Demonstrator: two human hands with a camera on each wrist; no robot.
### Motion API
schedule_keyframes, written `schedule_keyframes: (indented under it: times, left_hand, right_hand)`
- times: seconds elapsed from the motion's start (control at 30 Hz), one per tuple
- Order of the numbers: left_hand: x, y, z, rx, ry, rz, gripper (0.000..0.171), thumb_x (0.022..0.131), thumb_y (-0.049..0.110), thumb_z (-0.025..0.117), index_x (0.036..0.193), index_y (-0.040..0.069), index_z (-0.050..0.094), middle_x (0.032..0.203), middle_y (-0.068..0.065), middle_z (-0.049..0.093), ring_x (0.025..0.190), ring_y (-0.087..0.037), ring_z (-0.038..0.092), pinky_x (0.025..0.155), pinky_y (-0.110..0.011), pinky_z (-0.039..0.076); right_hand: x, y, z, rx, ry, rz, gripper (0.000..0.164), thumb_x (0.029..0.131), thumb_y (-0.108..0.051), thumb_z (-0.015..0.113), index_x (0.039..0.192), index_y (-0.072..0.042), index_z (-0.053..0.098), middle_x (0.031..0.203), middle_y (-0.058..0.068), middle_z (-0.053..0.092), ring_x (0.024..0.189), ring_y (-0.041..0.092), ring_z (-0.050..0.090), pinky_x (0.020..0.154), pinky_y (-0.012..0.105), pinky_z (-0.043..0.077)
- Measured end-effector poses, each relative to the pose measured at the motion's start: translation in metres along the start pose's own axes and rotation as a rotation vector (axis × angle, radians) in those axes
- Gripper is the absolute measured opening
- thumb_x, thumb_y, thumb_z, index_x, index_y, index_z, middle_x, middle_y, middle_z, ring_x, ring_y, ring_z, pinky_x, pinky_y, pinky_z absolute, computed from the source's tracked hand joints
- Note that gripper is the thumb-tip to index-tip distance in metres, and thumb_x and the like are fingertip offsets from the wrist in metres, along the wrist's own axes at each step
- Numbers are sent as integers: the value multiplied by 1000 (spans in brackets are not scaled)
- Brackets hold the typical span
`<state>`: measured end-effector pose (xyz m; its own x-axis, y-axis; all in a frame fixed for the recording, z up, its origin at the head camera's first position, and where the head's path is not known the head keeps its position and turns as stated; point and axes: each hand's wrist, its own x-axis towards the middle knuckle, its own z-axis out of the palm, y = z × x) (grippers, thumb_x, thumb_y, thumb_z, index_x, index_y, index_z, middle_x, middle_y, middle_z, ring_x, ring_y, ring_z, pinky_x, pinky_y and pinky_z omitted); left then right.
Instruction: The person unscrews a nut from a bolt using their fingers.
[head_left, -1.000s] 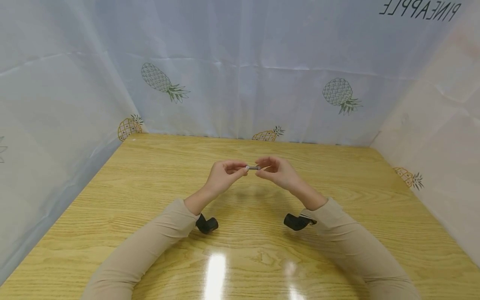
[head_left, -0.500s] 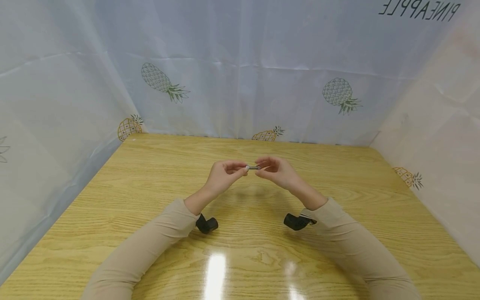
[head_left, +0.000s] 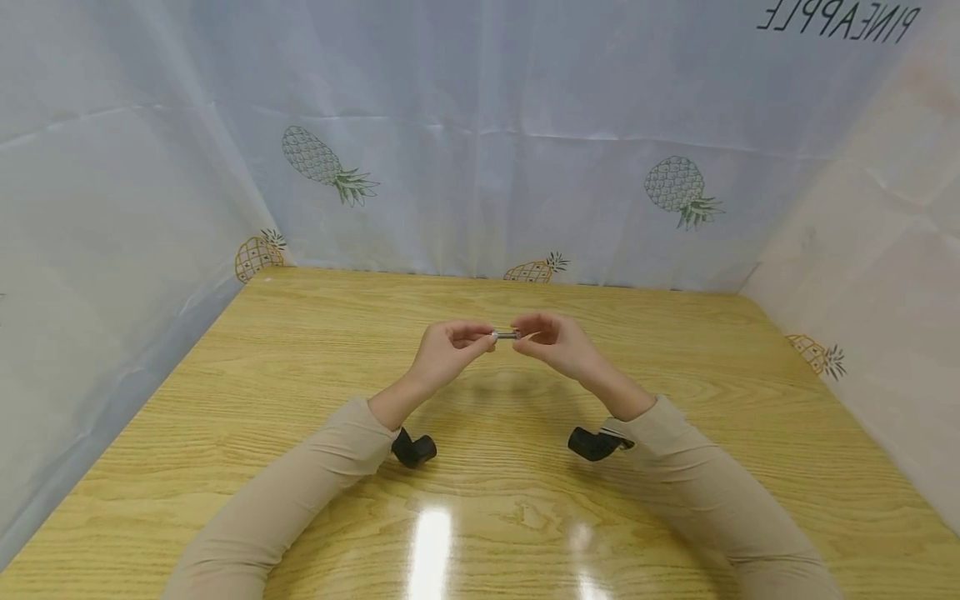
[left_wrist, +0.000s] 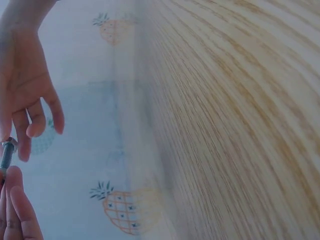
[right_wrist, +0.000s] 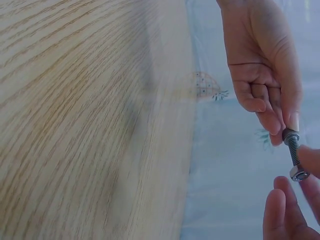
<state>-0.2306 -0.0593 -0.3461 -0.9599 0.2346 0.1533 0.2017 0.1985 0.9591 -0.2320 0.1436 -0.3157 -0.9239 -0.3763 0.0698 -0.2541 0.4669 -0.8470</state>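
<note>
A small metal bolt (right_wrist: 294, 150) is held up level between the two hands, over the table. Its head end is pinched between the thumb and fingers of the left hand (head_left: 447, 350). A hex nut (right_wrist: 299, 173) sits on the threaded end of the bolt, and bare thread shows between nut and head. The right hand (head_left: 562, 344) has its thumb and index finger around the nut, its other fingers loosely curved and spread away. In the left wrist view the nut (left_wrist: 11, 143) shows right at the right hand's fingertips.
The wooden table (head_left: 375, 500) stretches below both arms. White curtains (head_left: 480, 167) printed with pineapples hang along its back and sides. Black angled pieces (head_left: 415, 451) stick out from under both sleeve cuffs, close over the tabletop.
The right thumb and fingers have shifted slightly around the nut end. The left hand and the bolt stay in place.
</note>
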Motion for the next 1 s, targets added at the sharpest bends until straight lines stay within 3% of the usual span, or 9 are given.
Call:
schedule_keyframes:
  times: [0.2,0.47,0.7,1.0]
  left_hand:
    - [0,0,0,7,1,4,23,90,16,62,110,7,68,100,-15,71,95,-35,66,80,-32,55]
    - [0,0,0,-4,0,5,24,90,15,62,110,5,68,101,-15,71,95,-34,66,82,-33,55]
    - [1,0,0,0,2,8,24,90,16,62,111,5,68,100,-15,72,95,-34,66,79,-29,54]
    - [1,-2,0,-15,3,-2,23,90,15,62,110,5,68,100,-15,71,97,-36,65,82,-33,55]
  right_hand:
    - [1,0,0,18,-23,38,34,96,-26,54,119,-2,60,110,21,66,104,39,59,92,50,48]
    - [0,1,0,25,0,27,34,90,-18,63,120,-4,57,118,16,61,105,26,62,88,37,52]
    - [0,-1,-1,35,-44,66,37,96,-28,53,123,-2,57,112,23,65,98,28,66,97,50,45]
    - [0,1,0,22,-15,33,35,91,-19,62,122,-3,57,117,18,61,105,27,62,89,38,52]
